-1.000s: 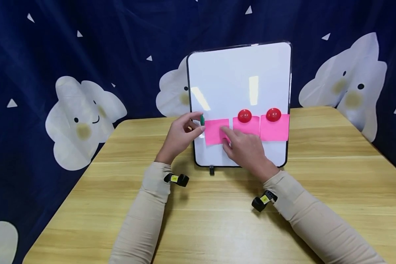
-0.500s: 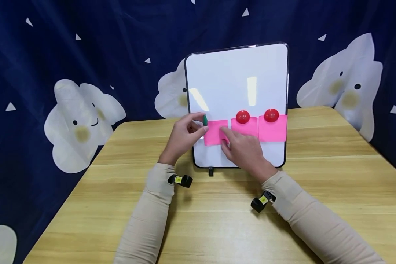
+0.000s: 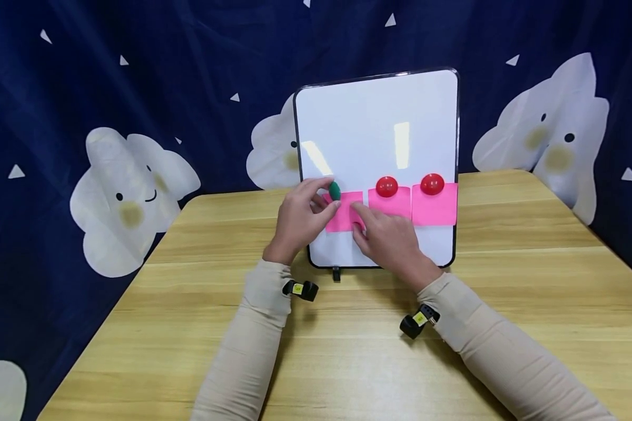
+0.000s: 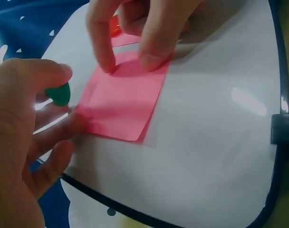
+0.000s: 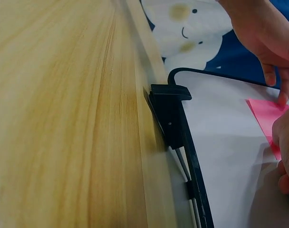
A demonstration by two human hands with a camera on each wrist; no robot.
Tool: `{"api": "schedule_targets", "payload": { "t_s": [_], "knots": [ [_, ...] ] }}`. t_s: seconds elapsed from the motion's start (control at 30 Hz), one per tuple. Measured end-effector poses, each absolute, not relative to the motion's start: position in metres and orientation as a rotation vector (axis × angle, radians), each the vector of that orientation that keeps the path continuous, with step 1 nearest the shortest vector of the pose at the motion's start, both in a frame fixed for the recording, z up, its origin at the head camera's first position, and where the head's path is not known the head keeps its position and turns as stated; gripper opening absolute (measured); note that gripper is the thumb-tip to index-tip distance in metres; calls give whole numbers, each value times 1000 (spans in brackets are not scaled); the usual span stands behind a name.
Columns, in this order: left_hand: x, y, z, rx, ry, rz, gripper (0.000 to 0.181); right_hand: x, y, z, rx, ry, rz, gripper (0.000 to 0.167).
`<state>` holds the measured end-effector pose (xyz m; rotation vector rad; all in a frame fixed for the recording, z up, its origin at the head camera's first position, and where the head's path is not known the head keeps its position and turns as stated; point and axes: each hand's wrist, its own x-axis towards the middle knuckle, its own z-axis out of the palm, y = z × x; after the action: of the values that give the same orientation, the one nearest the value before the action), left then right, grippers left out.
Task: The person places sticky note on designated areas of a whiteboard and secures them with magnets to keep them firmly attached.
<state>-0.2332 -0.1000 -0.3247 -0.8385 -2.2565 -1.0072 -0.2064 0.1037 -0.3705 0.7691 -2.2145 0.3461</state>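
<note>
My left hand (image 3: 300, 217) pinches a green round magnet (image 3: 335, 191) between thumb and index finger, at the upper left of a pink sticky note (image 3: 341, 221). In the left wrist view the magnet (image 4: 62, 94) is held off to one side of the note (image 4: 123, 102), and another left finger reaches the note's corner. My right hand (image 3: 394, 242) presses the note near its right edge with index fingertip and thumb, the two apart. The note lies on a white magnetic board (image 3: 358, 128). Its lower edge stands slightly off the surface.
Two more pink notes (image 3: 435, 211) are on the board to the right, each topped by a red round magnet (image 3: 387, 186). The black-framed board leans upright on a wooden table (image 3: 347, 339), with a black stand clip (image 5: 169, 114) at its lower edge. A dark blue cloud-print curtain (image 3: 216, 47) hangs behind.
My left hand has moved right with the green magnet, from beside the left note to over its upper left corner. The magnet now faces the camera more. My right hand has stayed in place.
</note>
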Motion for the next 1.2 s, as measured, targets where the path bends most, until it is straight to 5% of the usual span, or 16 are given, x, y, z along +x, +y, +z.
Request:
{"api": "schedule_targets", "payload": {
  "t_s": [1.2],
  "knots": [
    [-231, -74, -337, -676, -2157, -462, 42, -206, 103, -372, 774, -2190, 359, 40]
  ]
}}
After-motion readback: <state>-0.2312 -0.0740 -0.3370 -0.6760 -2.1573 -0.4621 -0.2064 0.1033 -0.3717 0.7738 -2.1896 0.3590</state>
